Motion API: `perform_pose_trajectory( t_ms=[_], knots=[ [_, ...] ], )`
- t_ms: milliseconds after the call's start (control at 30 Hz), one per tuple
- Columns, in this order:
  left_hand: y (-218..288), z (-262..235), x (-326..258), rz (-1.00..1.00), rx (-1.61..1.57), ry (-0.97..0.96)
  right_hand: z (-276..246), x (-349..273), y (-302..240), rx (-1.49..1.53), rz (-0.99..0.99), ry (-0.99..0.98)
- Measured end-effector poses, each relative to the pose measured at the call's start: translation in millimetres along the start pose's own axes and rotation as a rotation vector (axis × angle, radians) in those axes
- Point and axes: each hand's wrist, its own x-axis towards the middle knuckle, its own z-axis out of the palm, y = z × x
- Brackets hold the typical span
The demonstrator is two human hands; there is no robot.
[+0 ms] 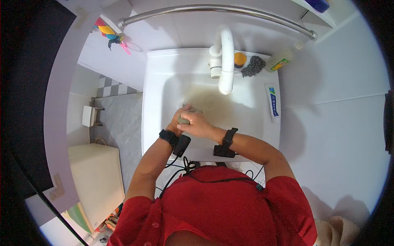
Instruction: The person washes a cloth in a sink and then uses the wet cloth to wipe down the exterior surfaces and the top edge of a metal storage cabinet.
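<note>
Over the left part of a white sink [156, 69], my two hands are pressed together around a wet-looking grey-green wad, which looks like a cloth [183, 120]. My left hand [174, 123] is closed at its left side, its fingers mostly hidden. Across its top and right side curls my right hand [199, 125]. Parts of the wad show between the fingers. Murky brownish water [213, 104] lies in the basin below. A white curved faucet [226, 65] stands behind, apart from both hands; no stream shows from its spout.
Along the sink's back right rim are a yellow-orange round item [240, 59], a grey scouring pad [254, 66] and a bottle [281, 61]. A toothpaste tube [272, 101] lies on the right rim. A metal rail [217, 8] spans the wall. Cables [186, 166] hang from my wrist straps.
</note>
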Motion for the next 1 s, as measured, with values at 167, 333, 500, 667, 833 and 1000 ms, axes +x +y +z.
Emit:
perform_pose_trajectory(
  t_ms=[167, 333, 500, 667, 833, 1000],
  knots=[
    [-20, 23, 4, 0.387, 0.433, -0.146, -25, 13, 32, -0.374, 0.035, 0.349],
    [-4, 44, -2, 0.056, -0.193, 0.134, -35, 17, 31, -0.272, 0.152, 0.477],
    [7, 35, -10, 0.058, -0.406, -0.077, -2, 0, -3, -0.255, -0.124, 0.327],
    [-13, 49, -7, 0.014, -0.191, 0.0, -48, 17, 53, -0.575, 0.344, 0.26],
    [-7, 52, -8, -0.121, -0.165, 0.045, -86, -15, 136, -0.867, 0.522, 0.409],
    [-20, 18, 11, -0.223, -0.151, 0.303, -62, -13, 151, -0.513, 0.516, 0.118]
  ],
)
